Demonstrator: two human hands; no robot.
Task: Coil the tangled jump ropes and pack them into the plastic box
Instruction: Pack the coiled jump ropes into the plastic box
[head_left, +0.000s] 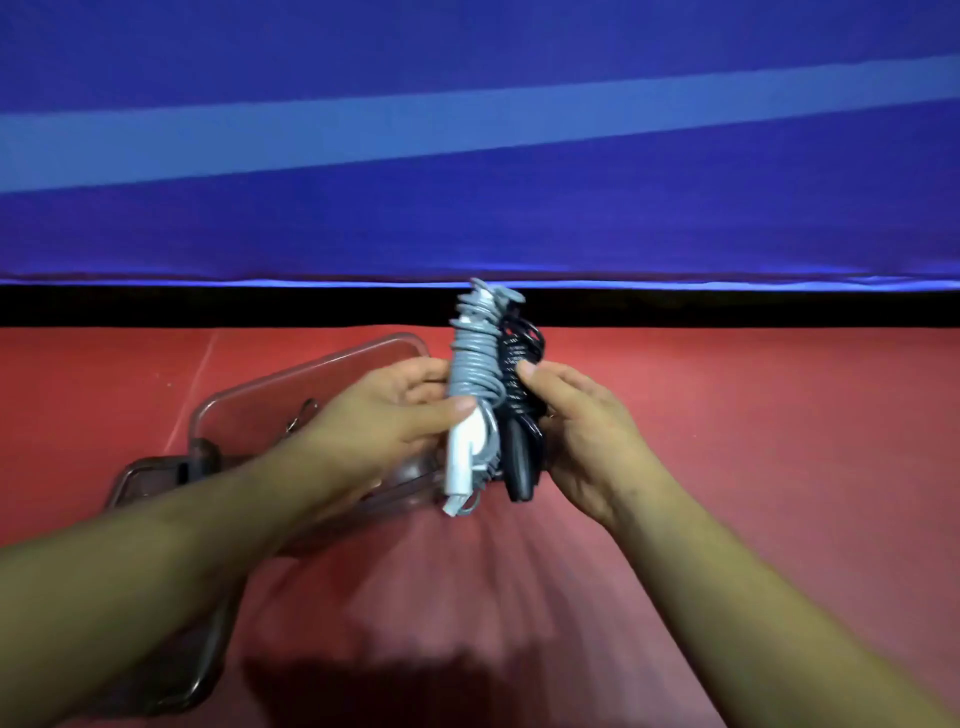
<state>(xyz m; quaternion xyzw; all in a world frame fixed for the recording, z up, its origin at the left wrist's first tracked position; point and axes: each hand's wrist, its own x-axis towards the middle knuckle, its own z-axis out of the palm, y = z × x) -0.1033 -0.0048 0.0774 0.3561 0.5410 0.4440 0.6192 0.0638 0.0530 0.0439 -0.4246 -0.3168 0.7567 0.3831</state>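
Two coiled jump ropes are held upright side by side above the floor. The grey rope (474, 374), wound round its white handles, is gripped by my left hand (387, 421), thumb across the coil. Pressed against it on the right is the black rope (519, 395) with black handles, held by my right hand (582, 431). A clear plastic box (311, 384) lies on the red floor below and to the left of the ropes, partly hidden by my left forearm.
A dark translucent lid or second tray (150, 478) lies on the floor left of the box, running down under my left arm. A blue panel with a lighter stripe (467, 130) rises behind, above a black gap. Red floor spreads to the right.
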